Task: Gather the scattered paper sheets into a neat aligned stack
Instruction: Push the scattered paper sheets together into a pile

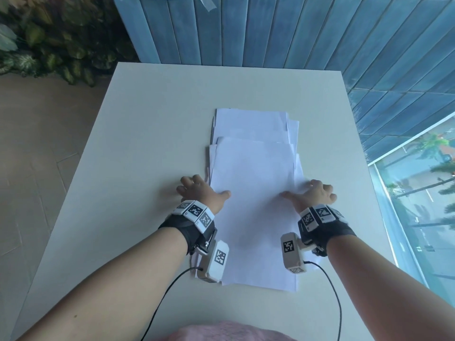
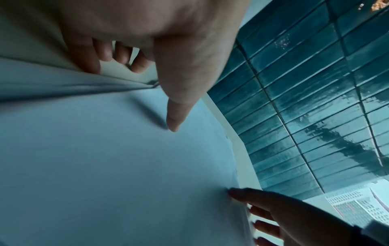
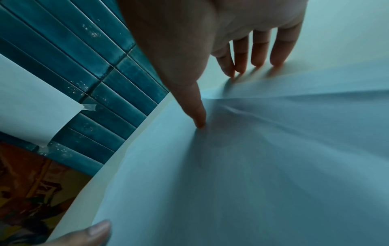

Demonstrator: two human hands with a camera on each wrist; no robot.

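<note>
Several white paper sheets (image 1: 253, 193) lie in a rough overlapping pile on the pale table (image 1: 147, 119), their far edges staggered. My left hand (image 1: 199, 190) sits at the pile's left edge, thumb laid on the top sheet and fingertips against the side. In the left wrist view the left thumb (image 2: 174, 119) presses the paper (image 2: 105, 166), which rises in a ridge by the fingers (image 2: 90, 63). At the right edge is my right hand (image 1: 310, 193). Its thumb (image 3: 199, 116) presses the top sheet (image 3: 252, 183) while straight fingers (image 3: 275, 55) push the side edge, buckling it.
A blue tiled wall (image 1: 270, 28) runs behind the table, with a taped sheet (image 3: 31, 103) on it. Leafy plants (image 1: 49, 45) stand at the back left, and a window (image 1: 418, 205) at the right. Wrist-camera cables trail toward me over the near table.
</note>
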